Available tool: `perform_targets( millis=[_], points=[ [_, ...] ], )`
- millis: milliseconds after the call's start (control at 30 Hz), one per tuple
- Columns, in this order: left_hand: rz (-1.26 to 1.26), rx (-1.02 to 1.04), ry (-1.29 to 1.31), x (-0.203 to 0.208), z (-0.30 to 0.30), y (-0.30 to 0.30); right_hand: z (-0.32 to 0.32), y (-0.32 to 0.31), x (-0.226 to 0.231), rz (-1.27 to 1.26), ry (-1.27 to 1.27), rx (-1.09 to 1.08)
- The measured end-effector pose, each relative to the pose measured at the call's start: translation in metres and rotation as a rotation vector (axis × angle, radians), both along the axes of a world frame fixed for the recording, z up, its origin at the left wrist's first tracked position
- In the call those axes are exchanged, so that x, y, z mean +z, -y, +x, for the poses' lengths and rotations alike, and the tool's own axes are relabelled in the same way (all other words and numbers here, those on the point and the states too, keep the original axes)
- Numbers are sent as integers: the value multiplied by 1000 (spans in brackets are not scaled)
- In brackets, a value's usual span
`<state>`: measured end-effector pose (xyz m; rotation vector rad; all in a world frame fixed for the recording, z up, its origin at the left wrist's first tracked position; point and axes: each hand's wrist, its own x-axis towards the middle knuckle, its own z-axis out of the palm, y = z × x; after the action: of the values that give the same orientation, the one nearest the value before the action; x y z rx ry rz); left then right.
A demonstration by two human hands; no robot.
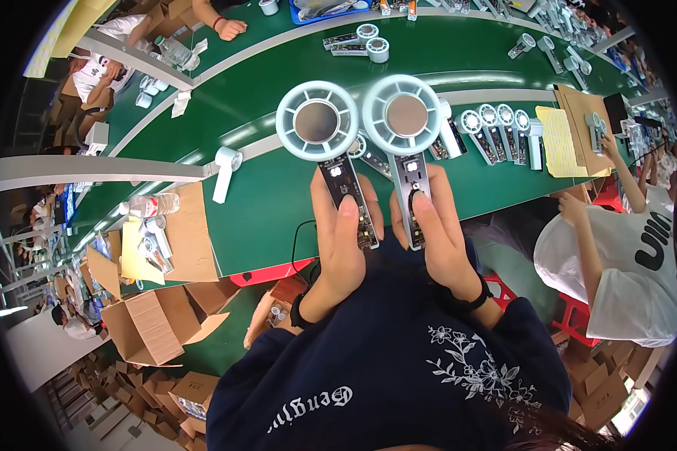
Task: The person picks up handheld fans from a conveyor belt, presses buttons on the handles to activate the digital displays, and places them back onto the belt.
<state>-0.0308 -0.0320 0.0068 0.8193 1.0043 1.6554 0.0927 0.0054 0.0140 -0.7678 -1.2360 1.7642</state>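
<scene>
Two pale-blue handheld fans are up side by side in front of me, heads away from me and handles toward me. My left hand [340, 244] is closed around the handle of the left handheld fan [317, 122], thumb on its dark circuit board. The right handheld fan [407, 116] is gripped the same way by my right hand [442, 237], thumb pressed on the exposed board. Both round heads show a ring of spokes around a metallic disc. Behind the handles another small fan [374, 159] lies on the green bench [263, 214], partly hidden.
A row of similar fans [496, 131] lies to the right, beside yellow sheets [558, 143]. One white fan [225, 171] rests at left, near a plastic bottle [154, 204] on cardboard. Beyond runs a green conveyor [278, 71] carrying more fans. A co-worker [609, 255] sits at right.
</scene>
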Motion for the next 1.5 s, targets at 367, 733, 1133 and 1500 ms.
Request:
perform_targets(
  millis=[367, 733, 1133, 1500],
  points=[
    [-43, -34, 6, -3, 0, -1, -1, 0, -3, -16, -16, -21],
    [-26, -32, -8, -10, -1, -2, -2, 0, -5, 11, 7, -41],
    [-29, -70, 132, -4, 0, -6, -3, -2, -5, -51, -18, -56],
    [46, -43, 179, -12, -3, -5, -1, -4, -10, -52, -165, -39]
  ],
)
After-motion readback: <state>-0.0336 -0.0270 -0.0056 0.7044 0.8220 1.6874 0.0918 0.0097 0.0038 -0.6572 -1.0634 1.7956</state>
